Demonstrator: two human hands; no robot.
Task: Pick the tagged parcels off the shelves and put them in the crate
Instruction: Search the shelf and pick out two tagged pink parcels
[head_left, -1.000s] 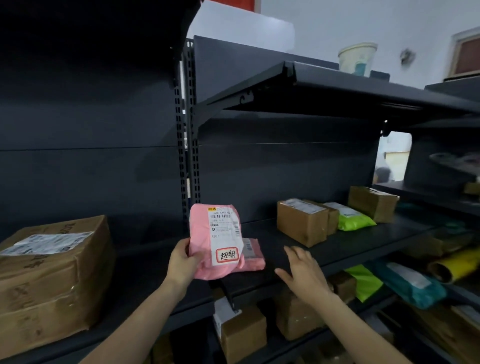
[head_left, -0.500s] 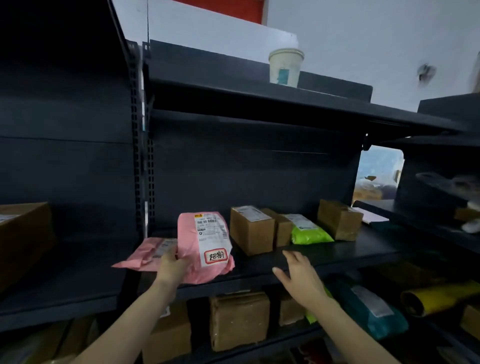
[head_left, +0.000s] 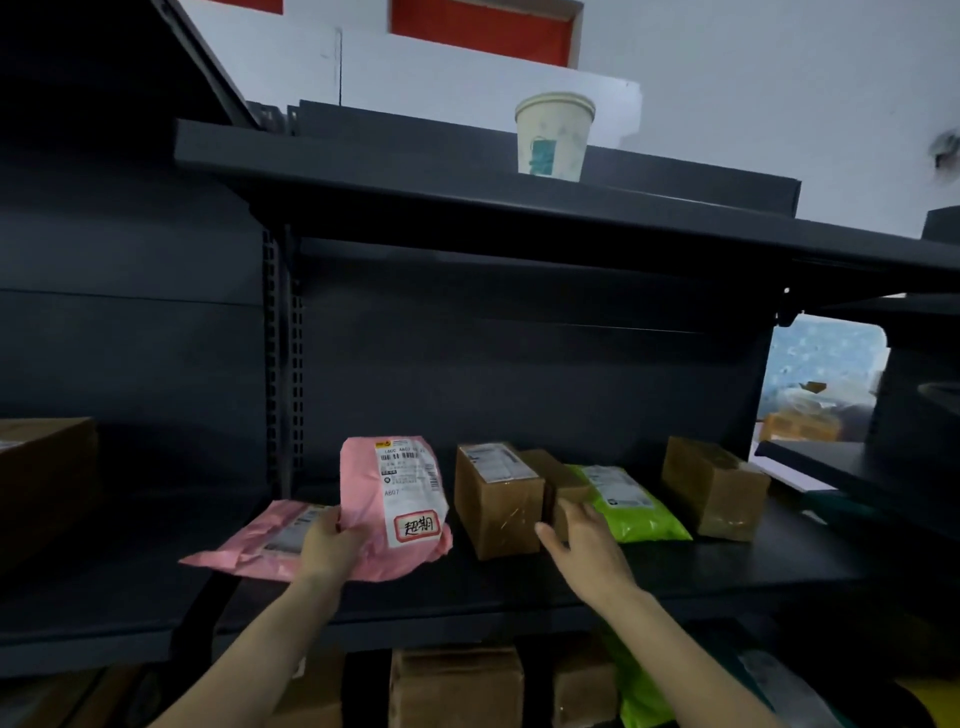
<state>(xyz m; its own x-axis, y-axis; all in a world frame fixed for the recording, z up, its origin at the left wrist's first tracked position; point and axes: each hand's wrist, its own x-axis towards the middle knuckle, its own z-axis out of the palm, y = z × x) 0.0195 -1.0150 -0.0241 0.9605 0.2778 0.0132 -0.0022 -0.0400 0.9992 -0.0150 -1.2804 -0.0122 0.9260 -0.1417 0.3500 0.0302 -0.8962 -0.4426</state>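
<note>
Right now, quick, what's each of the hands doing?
Left hand: closed on the pink parcel, held upright.
Right hand: open, holding nothing, fingers at the small box.

pink tagged parcel (head_left: 395, 512): soft pink poly mailer, held upright and slightly tilted over the shelf front; white shipping label with barcode faces the camera, red-bordered handwritten tag at its lower end; lower edge crumpled.
second pink parcel (head_left: 265, 540): flat pink mailer lying on the shelf, just left of and partly behind the held one; label blurred.
brown box (head_left: 496, 501): taped carton, label on top, standing right of the pink parcels.
green parcel (head_left: 631, 506): bright green mailer lying flat, white label up.
far brown box (head_left: 714, 486): carton at right, apart from the green one.
</note>
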